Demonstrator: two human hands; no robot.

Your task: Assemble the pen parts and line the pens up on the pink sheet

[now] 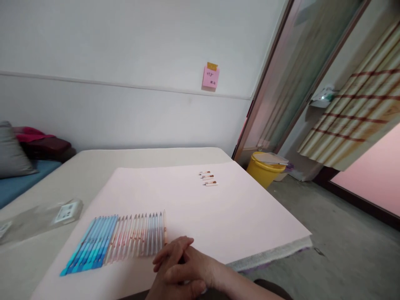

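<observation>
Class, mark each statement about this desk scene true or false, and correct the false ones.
1. The pens lie side by side in a row on the pink sheet. True.
2. Both hands are holding a pen. False: they rest clasped together beside the row, holding nothing.
3. A pink note is stuck on the wall. True.
4. The bucket on the floor is red. False: it is yellow.
5. Three small pieces lie apart from the pens, farther up the sheet. True.
</observation>
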